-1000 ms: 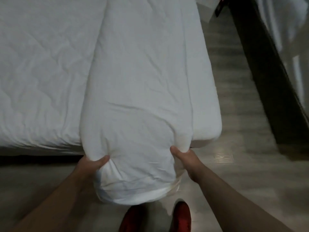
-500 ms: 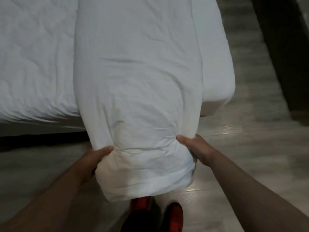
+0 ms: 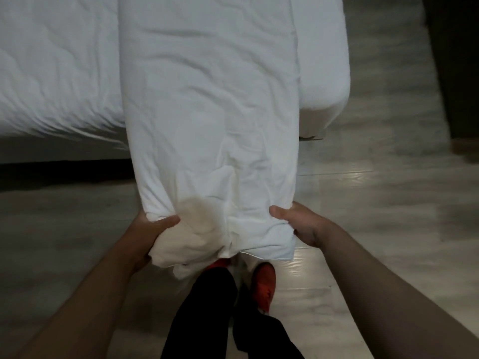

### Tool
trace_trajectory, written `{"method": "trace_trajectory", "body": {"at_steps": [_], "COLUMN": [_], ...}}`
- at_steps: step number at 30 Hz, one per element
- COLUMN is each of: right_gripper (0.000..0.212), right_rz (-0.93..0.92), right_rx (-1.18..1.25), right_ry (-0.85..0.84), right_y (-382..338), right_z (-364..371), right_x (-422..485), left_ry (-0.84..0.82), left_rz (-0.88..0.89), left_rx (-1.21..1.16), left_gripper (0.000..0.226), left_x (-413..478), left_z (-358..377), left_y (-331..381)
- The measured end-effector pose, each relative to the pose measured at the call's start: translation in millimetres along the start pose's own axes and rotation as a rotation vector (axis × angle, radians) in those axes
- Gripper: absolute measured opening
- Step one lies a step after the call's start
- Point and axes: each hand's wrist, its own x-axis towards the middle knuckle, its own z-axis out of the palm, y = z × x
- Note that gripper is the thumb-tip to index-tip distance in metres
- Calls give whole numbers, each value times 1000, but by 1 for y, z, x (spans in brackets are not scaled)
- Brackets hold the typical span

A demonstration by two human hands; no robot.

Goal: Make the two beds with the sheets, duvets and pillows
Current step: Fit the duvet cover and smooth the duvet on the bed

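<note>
Now | left hand (image 3: 153, 229), right hand (image 3: 302, 225) | fingers clenched on duvet (image 3: 212, 112) end

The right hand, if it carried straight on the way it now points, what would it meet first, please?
The right hand points inward and is already clamped on the folded white duvet, so that comes first. Beyond it lies the left hand on the other corner, though depth is hard to judge.

Left hand (image 3: 153, 230) and right hand (image 3: 298, 224) grip the near end of a folded white duvet (image 3: 212, 112) hanging past the bed's (image 3: 51, 73) foot edge, above red shoes (image 3: 264, 283)
</note>
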Motion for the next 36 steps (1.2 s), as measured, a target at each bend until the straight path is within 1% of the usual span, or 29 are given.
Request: {"method": "trace_trajectory", "body": {"at_steps": [1,2,4,5,6,8,10,12,13,15,16,18,19,22,24,25,28,30,31,33,36], "right_gripper": [100,91,70,64,58,47,38,34,33,36,41,49,50,42,35,33,41,32,33,45,40], "right_rz": [-2,1,-20,-22,-8,47,102,144,156,153,140,117,106,64,3,-28,-137,-203,-238,-314,-448], "right_rx": [-2,0,-8,-14,-9,44,139,235,275,358,399,454,459,401,324,276,143,87,52,-15,-69], "right_ry": [-18,-34,-46,-33,9,136,183,172,161,131,116,96,106,186,274,306,381,423,442,467,454], "right_y": [2,4,5,4,3,0,-5,-9,-11,-13,-13,-13,-15,-29,-40,-48,-73,-93,-102,-121,-147], "right_z": [4,8,16,21,25,30,34,35,36,40,42,49,52,63,68,73,86,101,106,117,130], "right_x": [-7,-13,-26,-31,-37,-47,-59,-75,-83,-96,-101,-109,-112,-127,-139,-150,-181,-204,-214,-233,-262], "left_ry": [19,45,131,143,139,35,-81,-122,-124,-135,-130,-97,-83,-46,42,110,223,262,282,313,305], "left_rz": [-13,-39,-108,-145,-169,-214,-249,-170,-177,-231,-239,-243,-232,-177,-98,-50,60,132,166,211,260], "left_rx": [-7,-3,2,-33,-67,-116,-194,-202,-209,-221,-229,-246,-251,-272,-289,-285,-237,-201,-171,-181,-188], "left_gripper": [79,70,38,29,26,26,30,7,7,19,25,50,56,53,47,44,49,45,43,41,37], "left_x": [-5,-8,-17,-17,-21,-31,-39,-60,-66,-71,-76,-84,-87,-104,-114,-122,-152,-172,-184,-202,-230], "left_z": [3,4,5,1,-2,-9,-21,-24,-24,-25,-25,-22,-22,-22,-23,-24,-19,-16,-13,-13,-11], "left_y": [2,3,8,10,12,13,9,10,12,10,11,14,17,23,30,36,66,88,101,120,151]}}
